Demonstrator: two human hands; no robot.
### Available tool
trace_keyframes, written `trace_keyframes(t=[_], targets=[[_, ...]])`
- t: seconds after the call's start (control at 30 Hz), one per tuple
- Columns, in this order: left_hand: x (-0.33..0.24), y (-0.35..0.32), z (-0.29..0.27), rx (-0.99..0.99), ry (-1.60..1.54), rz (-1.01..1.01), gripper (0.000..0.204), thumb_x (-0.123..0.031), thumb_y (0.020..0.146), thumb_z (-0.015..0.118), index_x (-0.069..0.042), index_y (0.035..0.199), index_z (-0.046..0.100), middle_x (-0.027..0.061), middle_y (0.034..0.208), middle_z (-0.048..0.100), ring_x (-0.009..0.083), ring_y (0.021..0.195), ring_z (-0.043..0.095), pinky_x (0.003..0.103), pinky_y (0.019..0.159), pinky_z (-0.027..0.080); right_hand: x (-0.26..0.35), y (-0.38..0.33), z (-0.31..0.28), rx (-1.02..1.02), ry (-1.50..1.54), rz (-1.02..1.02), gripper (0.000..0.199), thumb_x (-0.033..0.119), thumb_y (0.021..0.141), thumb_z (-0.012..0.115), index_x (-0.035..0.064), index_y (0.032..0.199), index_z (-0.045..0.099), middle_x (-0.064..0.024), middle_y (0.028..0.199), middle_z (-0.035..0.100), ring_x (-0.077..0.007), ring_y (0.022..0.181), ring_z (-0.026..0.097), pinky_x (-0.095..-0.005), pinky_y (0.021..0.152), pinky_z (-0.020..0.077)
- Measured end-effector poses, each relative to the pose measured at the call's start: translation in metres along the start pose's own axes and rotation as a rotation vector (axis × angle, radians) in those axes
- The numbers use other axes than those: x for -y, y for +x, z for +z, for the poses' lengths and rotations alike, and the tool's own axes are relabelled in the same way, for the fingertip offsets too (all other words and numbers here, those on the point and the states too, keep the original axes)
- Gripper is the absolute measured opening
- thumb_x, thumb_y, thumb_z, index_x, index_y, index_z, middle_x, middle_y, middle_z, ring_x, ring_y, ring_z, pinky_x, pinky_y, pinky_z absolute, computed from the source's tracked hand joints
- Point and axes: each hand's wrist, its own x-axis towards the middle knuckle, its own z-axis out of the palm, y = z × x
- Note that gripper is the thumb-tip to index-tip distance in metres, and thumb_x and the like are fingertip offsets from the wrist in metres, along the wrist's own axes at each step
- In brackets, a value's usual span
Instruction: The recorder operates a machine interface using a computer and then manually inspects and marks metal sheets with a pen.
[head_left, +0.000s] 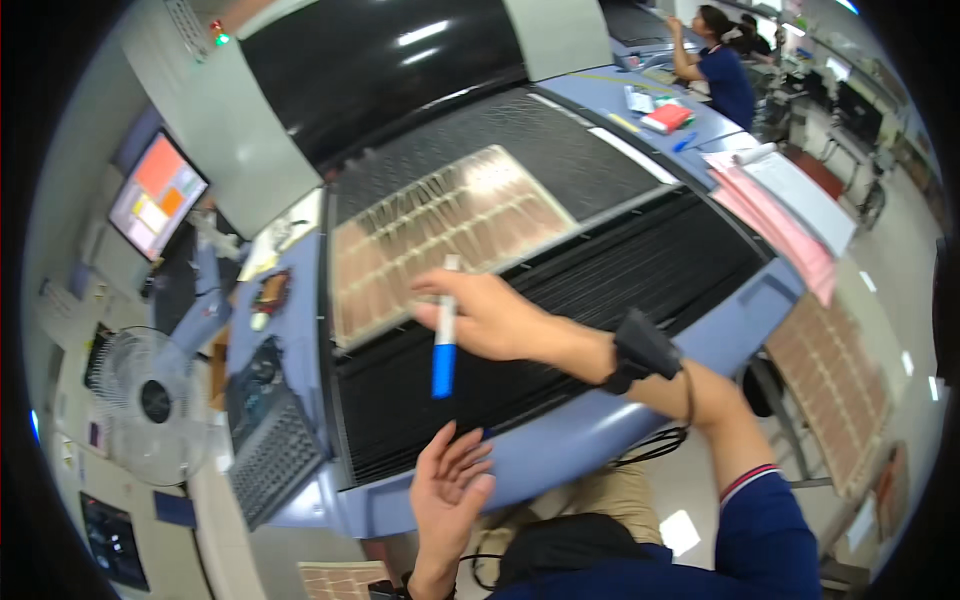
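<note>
Marker (pixel 444 335), white-bodied with a blue cap pointing down, hanging upright over the dark ribbed bed (pixel 600 290) of the big machine. Starting largest: one blue-framed machine (pixel 560 440) filling the middle, its rounded front edge curving just above the lap; one dark tilted lid (pixel 370 70) standing open behind. Lying on the grid area, one pale tan sheet (pixel 440 235) of many small strips, its lower edge meeting the black slats; open slatted surface spreading wide to the right of it, free room below the pen. Sitting off the left rim, one keyboard (pixel 275 455), one white fan (pixel 150 400) and one screen (pixel 157 195) showing orange panels. Resting along the right edge, a stack of pink sheets (pixel 775 225). Reaching in from the right, right hand (pixel 495 320) wearing a black wrist device (pixel 640 350), fingers curling and pinching the marker near its middle. Hovering below at the front edge, left hand (pixel 450 490), palm up, fingers loosely spread, holding nothing. Working far back, another person (pixel 720 65) in dark blue.
</note>
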Motion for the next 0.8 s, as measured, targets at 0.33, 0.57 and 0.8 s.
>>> trace_keyframes(t=[0.33, 0.57, 0.8], targets=[[0.023, 0.025, 0.117, 0.147, -0.603, 0.013, 0.12, -0.025, 0.074, 0.093, -0.004, 0.16, 0.011, 0.0223, 0.148, 0.045, 0.0313, 0.134, 0.051, 0.045, 0.114, 0.043, 0.077, -0.014, 0.05, -0.275, 0.375, -0.153, 0.021, 0.018, 0.098, 0.067, 0.0073, 0.116, 0.07, -0.0101, 0.09, 0.076, -0.0228, 0.082, 0.075, -0.0385, 0.074, 0.0595], [0.026, 0.015, 0.112, 0.107, -0.384, 0.037, 0.129, -0.02, 0.067, 0.095, -0.005, 0.16, 0.007, 0.0214, 0.139, 0.052, 0.0296, 0.124, 0.059, 0.043, 0.109, 0.048, 0.093, -0.021, 0.058, -0.133, 0.439, -0.177, 0.033, 0.016, 0.1, 0.062, -0.0045, 0.124, 0.054, -0.0274, 0.098, 0.071, -0.0374, 0.088, 0.073, -0.0407, 0.08, 0.056], [0.032, 0.017, 0.103, 0.036, -0.385, -0.003, 0.13, -0.018, 0.066, 0.095, -0.002, 0.16, 0.007, 0.0236, 0.138, 0.053, 0.0303, 0.125, 0.058, 0.043, 0.109, 0.048, 0.081, -0.024, 0.072, -0.096, 0.4, -0.162, 0.028, 0.013, 0.098, 0.061, -0.0044, 0.12, 0.056, -0.0276, 0.096, 0.071, -0.0421, 0.088, 0.072, -0.0444, 0.079, 0.0562]])
